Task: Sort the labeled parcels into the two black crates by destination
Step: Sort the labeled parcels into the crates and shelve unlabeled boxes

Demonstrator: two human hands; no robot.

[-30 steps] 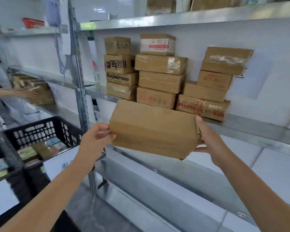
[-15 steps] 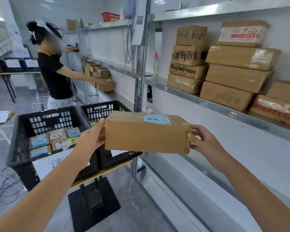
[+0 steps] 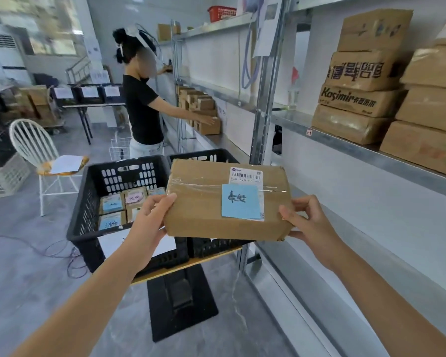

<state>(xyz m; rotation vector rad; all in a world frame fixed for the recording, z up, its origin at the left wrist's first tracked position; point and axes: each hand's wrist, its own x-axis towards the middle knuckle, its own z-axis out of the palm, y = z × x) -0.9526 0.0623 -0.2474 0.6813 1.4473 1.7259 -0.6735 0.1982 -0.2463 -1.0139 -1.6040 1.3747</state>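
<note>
Parcel (image 3: pixel 211 202) tilted label-up since earlier; left hand (image 3: pixel 152 217), right hand (image 3: pixel 307 220) gripping ends.

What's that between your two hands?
In the head view, a brown cardboard parcel with a blue sticky label, held by the left hand and right hand at its ends.

A white spindle-backed chair (image 3: pixel 34 143) is placed on the grey floor at the left, and a sheet of paper (image 3: pixel 65 163) is laid on its seat. Beyond it a person in a black top (image 3: pixel 142 112) is seen reaching into metal shelving (image 3: pixel 177 73), on whose top level a red basket (image 3: pixel 222 12) is set. Thin cables (image 3: pixel 62 253) are strewn over the floor near the chair.
</note>
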